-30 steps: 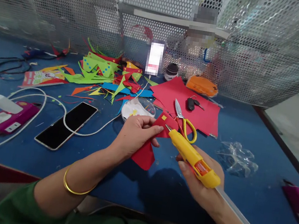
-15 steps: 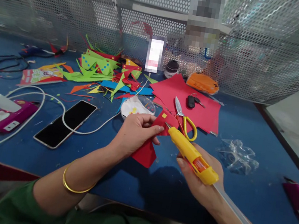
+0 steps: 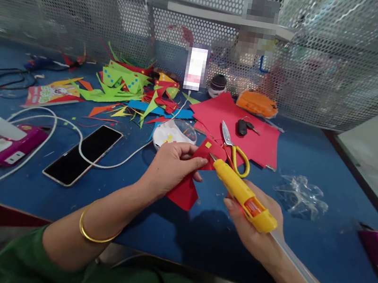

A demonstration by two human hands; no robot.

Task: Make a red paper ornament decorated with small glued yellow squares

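In the head view, the left hand [image 3: 175, 170] pinches the red paper [image 3: 184, 194] above the table [image 3: 97, 222], between thumb and fingers. The right hand [image 3: 256, 214] grips the glue gun [image 3: 243, 195], its tip at the paper, near a yellow square [image 3: 207, 145]. The scissors [image 3: 238, 156] lie just beyond.

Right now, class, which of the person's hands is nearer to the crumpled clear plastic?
The right. The right hand, gripping the yellow tool, is just left of the crumpled clear plastic; the left hand, pinching red paper, is farther left.
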